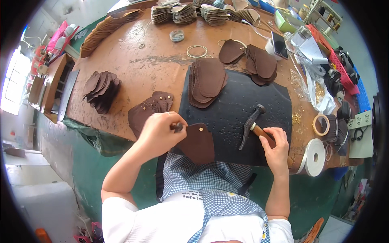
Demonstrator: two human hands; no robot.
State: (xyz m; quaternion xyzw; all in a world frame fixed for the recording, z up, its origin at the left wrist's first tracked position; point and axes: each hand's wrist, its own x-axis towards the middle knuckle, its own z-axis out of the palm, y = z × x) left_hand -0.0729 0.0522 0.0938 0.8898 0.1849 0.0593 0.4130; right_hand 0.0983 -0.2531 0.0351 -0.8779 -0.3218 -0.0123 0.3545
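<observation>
My right hand (276, 149) is wrapped round the wooden handle of a hammer (248, 128); its dark head is on or just above the black mat (235, 107). Closed fingers of my left hand (162, 131) hold a short dark cylindrical tool (177, 127), partly hidden by the fingers. Beside that hand lies a brown leather piece (198, 146) with one brass stud near its top, across the mat's front edge. A fan of brown leather pieces with brass studs (152, 106) lies just beyond the left hand. Stacked stitched leather pieces (208, 80) rest on the mat's far left.
More brown leather stacks (261, 62) lie at the mat's far side, and a dark pile (102, 91) sits at the left. A tape roll (321, 124) and a white roll (314, 157) stand right of the mat. Brass bits (296, 118) are scattered nearby. A phone (279, 44) leans farther back.
</observation>
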